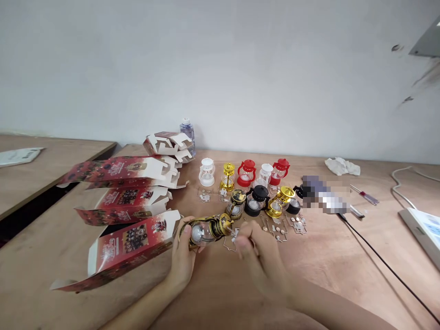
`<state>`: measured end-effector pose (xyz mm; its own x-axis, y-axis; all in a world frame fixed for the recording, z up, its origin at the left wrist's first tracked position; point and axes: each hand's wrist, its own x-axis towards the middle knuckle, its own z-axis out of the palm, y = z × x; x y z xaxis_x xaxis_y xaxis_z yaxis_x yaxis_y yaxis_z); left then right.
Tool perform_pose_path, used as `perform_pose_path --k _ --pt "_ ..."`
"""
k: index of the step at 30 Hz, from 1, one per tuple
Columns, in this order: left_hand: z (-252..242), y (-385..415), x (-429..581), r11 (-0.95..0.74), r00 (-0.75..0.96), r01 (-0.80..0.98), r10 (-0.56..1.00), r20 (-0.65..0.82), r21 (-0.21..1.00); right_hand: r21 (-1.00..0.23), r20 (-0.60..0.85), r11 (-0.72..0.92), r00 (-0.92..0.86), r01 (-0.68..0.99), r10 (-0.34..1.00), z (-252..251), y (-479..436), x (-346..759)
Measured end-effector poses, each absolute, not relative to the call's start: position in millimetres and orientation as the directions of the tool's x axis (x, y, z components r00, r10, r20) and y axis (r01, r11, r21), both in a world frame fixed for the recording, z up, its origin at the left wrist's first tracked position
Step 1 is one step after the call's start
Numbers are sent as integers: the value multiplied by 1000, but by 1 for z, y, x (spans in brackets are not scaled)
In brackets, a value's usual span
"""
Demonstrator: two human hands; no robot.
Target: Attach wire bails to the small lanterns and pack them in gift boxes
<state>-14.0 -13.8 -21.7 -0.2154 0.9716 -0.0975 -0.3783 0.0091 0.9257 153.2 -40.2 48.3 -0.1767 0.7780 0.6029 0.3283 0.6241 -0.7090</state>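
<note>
My left hand (183,256) is closed around a small black-and-gold lantern (202,233), tilted nearly on its side with its top pointing right. Just right of that top, my right hand (263,256) is curled with fingers pressed together and blurred by motion; what it holds, if anything, I cannot make out. Behind the hands stand more small lanterns: a white lantern (206,173), a gold lantern (227,176), a red lantern (246,173), a black lantern (257,201) and others. Thin bent wire handles (279,231) and small round pieces lie on the table in front of them.
Several opened red printed boxes (132,240) lie on the left. A clear bottle (187,130) stands by the wall. To the right are a screwdriver (365,195), a crumpled tissue (342,166), a black cable (381,259) and a white device (422,231). The table (343,275) is wooden.
</note>
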Motion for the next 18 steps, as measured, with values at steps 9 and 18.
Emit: perform_pose_path --k 9,18 --pt "-16 -17 -13 23 -202 -354 974 -101 935 -927 -71 -178 -311 -331 948 42 -15 151" --pt "-15 -16 -14 -117 -318 -313 948 12 942 -694 676 706 -209 140 707 33 -43 145"
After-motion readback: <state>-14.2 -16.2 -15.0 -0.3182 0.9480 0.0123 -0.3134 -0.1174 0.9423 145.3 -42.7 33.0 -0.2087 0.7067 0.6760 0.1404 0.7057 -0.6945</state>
